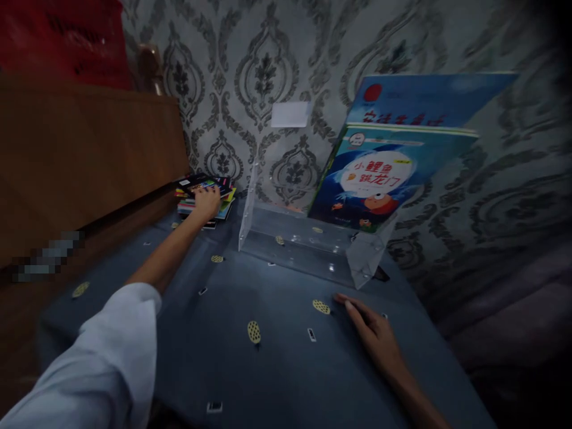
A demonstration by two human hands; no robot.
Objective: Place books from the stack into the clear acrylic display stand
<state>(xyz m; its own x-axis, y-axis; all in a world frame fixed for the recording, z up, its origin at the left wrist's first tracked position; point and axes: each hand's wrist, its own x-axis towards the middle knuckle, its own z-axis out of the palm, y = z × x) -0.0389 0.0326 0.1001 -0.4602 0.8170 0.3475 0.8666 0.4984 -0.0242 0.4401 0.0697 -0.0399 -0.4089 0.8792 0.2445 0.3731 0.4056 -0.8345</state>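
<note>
My left hand (207,201) reaches out over a stack of thin books (186,207) at the back left of the table. Its fingers lie spread on the dark cover of the top book (195,181); the thumb is hard to make out. To the right stands a clear acrylic book rack (295,244). A blue picture book (364,179) with a red fish leans in its right end, and a taller blue book (415,98) rises behind it. In front of the rack, my right hand (373,330) rests low by the tabletop, fingers stretched out, holding nothing.
A dark blue tablecloth (179,351) with pineapple prints covers the table. A wooden cabinet (89,161) borders the left side, with a red bag (67,44) on top. Patterned wallpaper (263,65) closes off the back, bearing a white wall plate (290,114).
</note>
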